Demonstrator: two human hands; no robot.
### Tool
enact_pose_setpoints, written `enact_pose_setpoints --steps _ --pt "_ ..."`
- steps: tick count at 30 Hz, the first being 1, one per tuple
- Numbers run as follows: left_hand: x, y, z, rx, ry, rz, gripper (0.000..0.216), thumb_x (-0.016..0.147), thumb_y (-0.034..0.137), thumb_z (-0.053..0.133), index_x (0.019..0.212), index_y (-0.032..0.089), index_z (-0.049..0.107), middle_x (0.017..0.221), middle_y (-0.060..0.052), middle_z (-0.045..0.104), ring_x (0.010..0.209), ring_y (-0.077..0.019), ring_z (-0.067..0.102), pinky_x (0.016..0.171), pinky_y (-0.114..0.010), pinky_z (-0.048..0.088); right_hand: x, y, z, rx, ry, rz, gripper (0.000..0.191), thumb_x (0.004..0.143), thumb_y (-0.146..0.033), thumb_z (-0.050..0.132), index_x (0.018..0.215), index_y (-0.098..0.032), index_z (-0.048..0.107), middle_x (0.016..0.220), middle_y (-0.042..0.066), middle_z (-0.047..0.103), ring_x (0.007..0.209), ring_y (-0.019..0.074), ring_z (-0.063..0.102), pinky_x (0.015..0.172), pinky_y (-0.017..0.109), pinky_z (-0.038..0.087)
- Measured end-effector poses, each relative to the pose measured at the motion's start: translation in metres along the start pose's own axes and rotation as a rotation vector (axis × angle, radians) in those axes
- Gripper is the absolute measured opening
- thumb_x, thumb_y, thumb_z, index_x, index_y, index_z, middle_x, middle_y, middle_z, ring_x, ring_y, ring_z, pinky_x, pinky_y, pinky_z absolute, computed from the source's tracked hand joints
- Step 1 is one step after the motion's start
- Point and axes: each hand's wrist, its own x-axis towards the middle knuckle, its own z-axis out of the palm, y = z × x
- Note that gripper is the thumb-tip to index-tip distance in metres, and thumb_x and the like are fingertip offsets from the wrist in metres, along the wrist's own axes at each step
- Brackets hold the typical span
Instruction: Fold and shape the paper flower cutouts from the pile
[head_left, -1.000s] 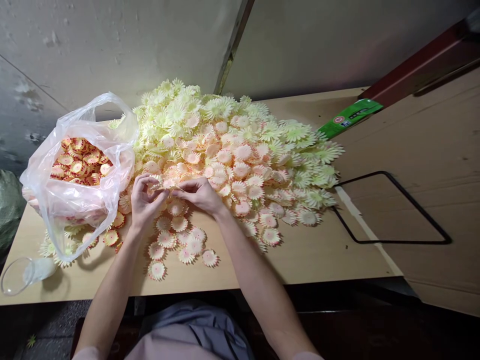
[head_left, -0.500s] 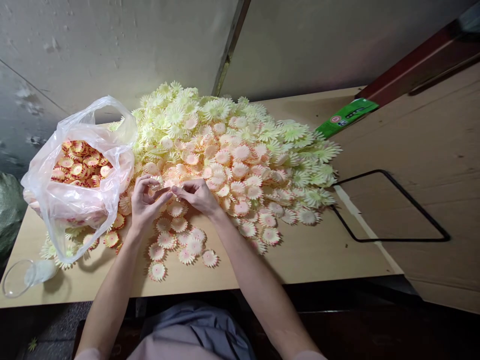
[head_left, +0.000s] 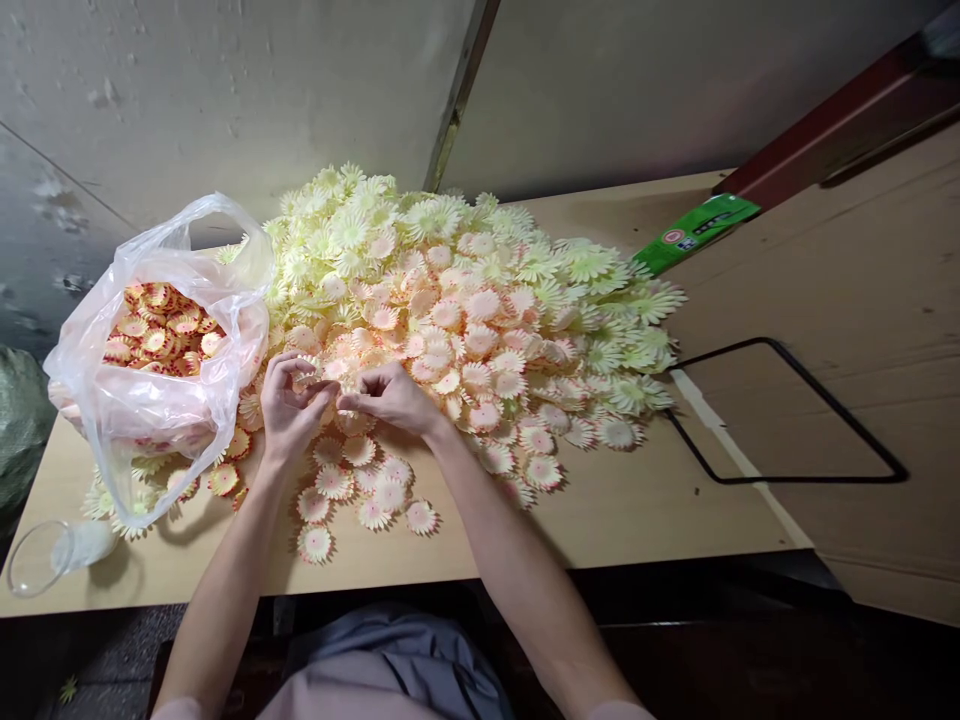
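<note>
Left edge: green sack [head_left: 21, 425] beside the table [head_left: 637, 510]. On the table's near left corner, a clear cup [head_left: 86, 545], whitish at one end. Just beyond it, an open translucent plastic bag [head_left: 161, 405] with red-edged flower pieces [head_left: 157, 335] inside. Left hand [head_left: 289, 410], right of the bag: fingers curled, thumb near the right hand's fingertips; a pale petal edge shows at the curled fingers, grip on it cannot be told. Near side, between the forearms: loose pink-tinged flower pieces [head_left: 388, 492] lying on the tabletop. Right hand [head_left: 401, 400]: thumb and forefinger together; anything pinched is too small to tell. Beyond both hands and to the right, a heap of pink flower pieces [head_left: 484, 305], with pale green flowers [head_left: 352, 228] on its far and right sides. Far right: green packet [head_left: 697, 232]; nearer, a black frame [head_left: 832, 400] against cardboard [head_left: 885, 300].
</note>
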Motion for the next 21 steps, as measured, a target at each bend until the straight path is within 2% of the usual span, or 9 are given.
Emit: enact_pose_setpoints --steps 4,6,8,11,13,14,16,21 --pt "0.004 -0.006 -0.004 0.069 0.103 0.009 0.029 0.067 0.024 0.079 0.085 0.017 0.058 0.101 -0.005 0.05 0.089 -0.0127 0.057 0.069 -0.02 0.055 -0.007 -0.009 -0.002 0.052 -0.16 -0.021 0.055 0.068 -0.052 0.077 0.046 -0.017 0.04 0.046 -0.007 0.037 0.044 0.0049 0.032 0.044 0.023 0.023" --pt "0.008 -0.01 -0.008 0.04 0.153 -0.028 0.031 0.066 0.025 0.079 0.087 0.017 0.058 0.098 -0.004 0.052 0.085 -0.0109 0.058 0.07 -0.02 0.055 -0.008 -0.009 -0.003 0.079 -0.153 -0.037 0.056 0.07 -0.053 0.075 0.045 -0.018 0.039 0.044 -0.007 0.035 0.042 0.0049 0.031 0.043 0.023 0.023" --pt "0.01 -0.012 -0.011 -0.005 0.157 -0.058 0.036 0.064 0.026 0.081 0.09 0.017 0.059 0.102 -0.004 0.053 0.085 -0.011 0.059 0.074 -0.023 0.057 -0.004 -0.006 -0.004 0.109 0.038 -0.093 0.054 0.074 -0.057 0.07 0.047 -0.018 0.043 0.046 -0.005 0.039 0.043 0.0059 0.032 0.043 0.024 0.025" --pt "0.009 -0.009 -0.011 -0.023 0.086 -0.038 0.037 0.062 0.027 0.082 0.093 0.018 0.063 0.11 -0.005 0.052 0.096 -0.0151 0.06 0.081 -0.028 0.058 0.004 0.001 -0.006 0.155 0.463 -0.209 0.046 0.078 -0.06 0.063 0.061 -0.018 0.055 0.058 -0.001 0.051 0.049 0.0086 0.041 0.047 0.025 0.033" --pt "0.007 -0.006 -0.01 -0.008 0.017 -0.01 0.034 0.066 0.029 0.08 0.096 0.019 0.067 0.111 -0.006 0.052 0.102 -0.0178 0.059 0.086 -0.032 0.057 0.008 0.002 -0.006 0.155 0.649 -0.255 0.042 0.079 -0.059 0.063 0.07 -0.019 0.06 0.067 0.001 0.057 0.055 0.0103 0.046 0.051 0.025 0.039" --pt "0.006 -0.005 -0.01 0.007 -0.014 0.002 0.032 0.069 0.029 0.079 0.098 0.019 0.068 0.111 -0.007 0.053 0.104 -0.0187 0.059 0.089 -0.033 0.056 0.008 0.002 -0.006 0.142 0.702 -0.269 0.04 0.078 -0.058 0.065 0.072 -0.019 0.061 0.069 0.001 0.057 0.057 0.0108 0.047 0.053 0.026 0.04" --pt "0.005 -0.002 -0.01 0.052 -0.064 0.019 0.029 0.074 0.03 0.074 0.101 0.02 0.071 0.11 -0.008 0.054 0.107 -0.02 0.058 0.094 -0.035 0.053 0.009 0.0 -0.003 0.1 0.738 -0.297 0.037 0.077 -0.055 0.068 0.076 -0.019 0.062 0.07 0.001 0.057 0.058 0.0114 0.049 0.054 0.026 0.041" --pt "0.001 0.007 -0.011 0.126 -0.198 0.047 0.028 0.082 0.03 0.067 0.109 0.025 0.072 0.115 -0.01 0.06 0.111 -0.0228 0.057 0.098 -0.038 0.048 0.006 -0.001 0.009 0.021 0.616 -0.312 0.035 0.078 -0.051 0.069 0.089 -0.019 0.062 0.077 0.002 0.061 0.063 0.0124 0.054 0.057 0.026 0.043"
